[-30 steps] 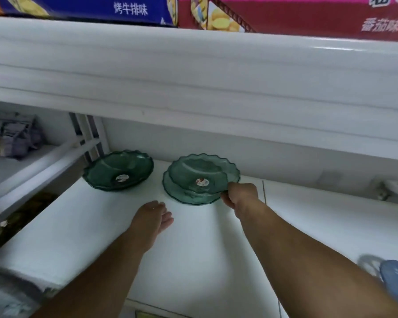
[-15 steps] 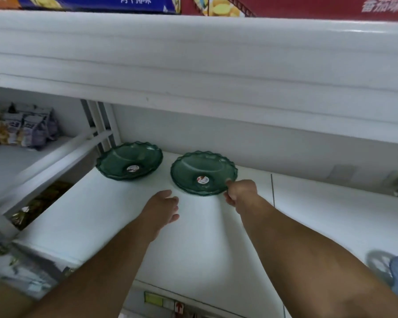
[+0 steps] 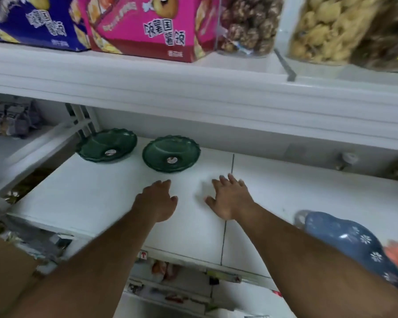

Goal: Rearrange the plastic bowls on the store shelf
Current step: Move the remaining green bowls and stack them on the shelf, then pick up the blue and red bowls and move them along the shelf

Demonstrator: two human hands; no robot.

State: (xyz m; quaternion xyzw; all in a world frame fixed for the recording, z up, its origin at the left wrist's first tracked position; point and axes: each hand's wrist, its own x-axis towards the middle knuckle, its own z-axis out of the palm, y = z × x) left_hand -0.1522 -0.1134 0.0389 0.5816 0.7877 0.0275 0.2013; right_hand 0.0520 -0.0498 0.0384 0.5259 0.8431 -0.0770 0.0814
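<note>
Bowls: two dark green scalloped plastic bowls [image 3: 171,154] [image 3: 106,145] side by side just beyond our fingertips, likely spaced for display. Left hand [image 3: 156,201] loosely curled, right hand [image 3: 228,198] fingers spread; neither touches bowls. White shelf [image 3: 90,198] beneath.

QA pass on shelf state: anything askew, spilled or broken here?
Nothing stands out. Two green bowls sit upright side by side at the back of the shelf: left bowl, right bowl, apart, no visible damage. Both hands, left and right, are empty and clear of them.

blurred Chinese characters on pink box [image 3: 147,28], blue box [image 3: 35,21]
</note>
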